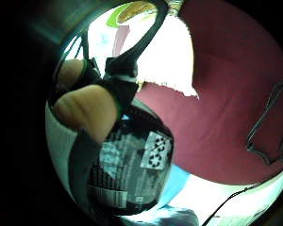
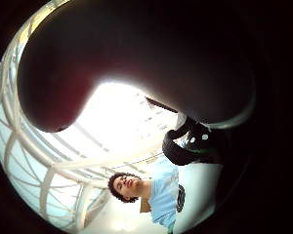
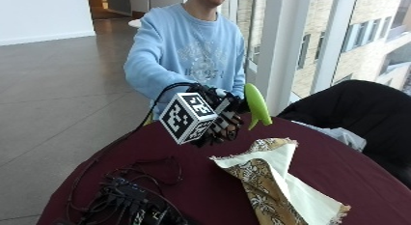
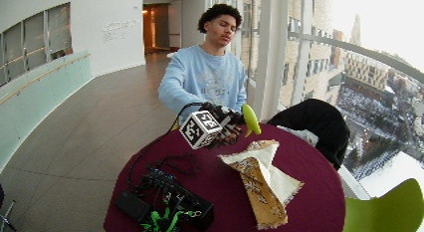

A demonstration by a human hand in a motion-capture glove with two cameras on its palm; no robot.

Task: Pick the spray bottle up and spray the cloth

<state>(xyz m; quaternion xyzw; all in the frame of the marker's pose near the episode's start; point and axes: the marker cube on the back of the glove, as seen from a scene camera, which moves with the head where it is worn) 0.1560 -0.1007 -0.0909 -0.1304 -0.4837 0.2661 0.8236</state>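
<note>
My gloved right hand (image 3: 221, 122) grips a spray bottle and holds it upright above the far side of the maroon table (image 3: 193, 181). The bottle's green spray head (image 3: 257, 106) sticks up to the right of the hand, over the cloth's far end. The little finger side palm view shows the bottle's dark printed label (image 1: 132, 165) close to the palm, with fingers (image 1: 82, 108) wrapped round it. A cream and brown patterned cloth (image 3: 276, 181) lies crumpled on the table, below and to the right of the hand. The same cloth (image 4: 262, 179) shows in the wide outside view.
A black box with tangled cables (image 3: 128, 198) sits at the table's near left. A dark jacket (image 3: 353, 109) hangs over a chair to the right. A green chair (image 4: 391, 207) stands at the near right. Windows run behind the person.
</note>
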